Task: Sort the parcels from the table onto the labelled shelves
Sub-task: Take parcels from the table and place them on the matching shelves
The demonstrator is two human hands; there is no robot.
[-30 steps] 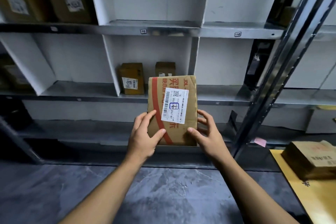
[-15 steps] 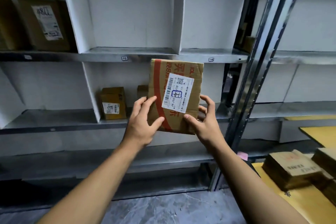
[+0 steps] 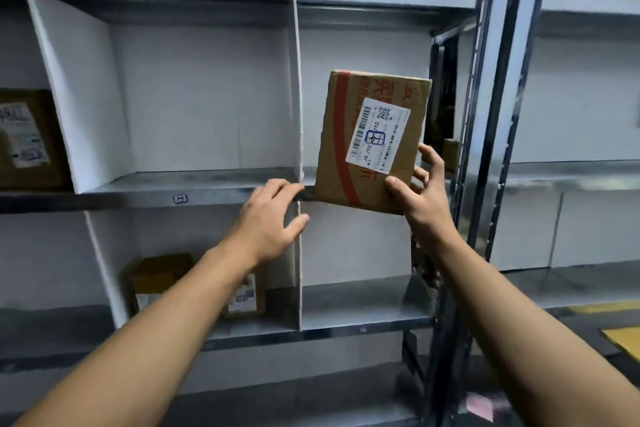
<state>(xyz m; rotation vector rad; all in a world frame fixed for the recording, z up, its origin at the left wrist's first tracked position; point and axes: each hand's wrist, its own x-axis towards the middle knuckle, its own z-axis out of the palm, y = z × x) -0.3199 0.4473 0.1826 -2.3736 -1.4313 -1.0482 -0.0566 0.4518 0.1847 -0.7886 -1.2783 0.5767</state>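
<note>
My right hand (image 3: pixel 420 198) grips the parcel (image 3: pixel 370 142) by its lower corner, upright just right of the divider (image 3: pixel 297 97) and not yet shelved. My left hand (image 3: pixel 273 215) is loose, holding nothing. Left of the divider, boxes (image 3: pixel 159 282) already sit shelved.

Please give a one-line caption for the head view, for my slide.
Right hand holds a brown cardboard parcel with white label before a white shelf compartment; left hand open.

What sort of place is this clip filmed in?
Probably a parcel sorting or storage room: metal shelving split into compartments by white dividers, a small tag on the shelf edge, labelled cardboard boxes stored on shelves, and a parcel with a barcode label held in the right hand.
</note>
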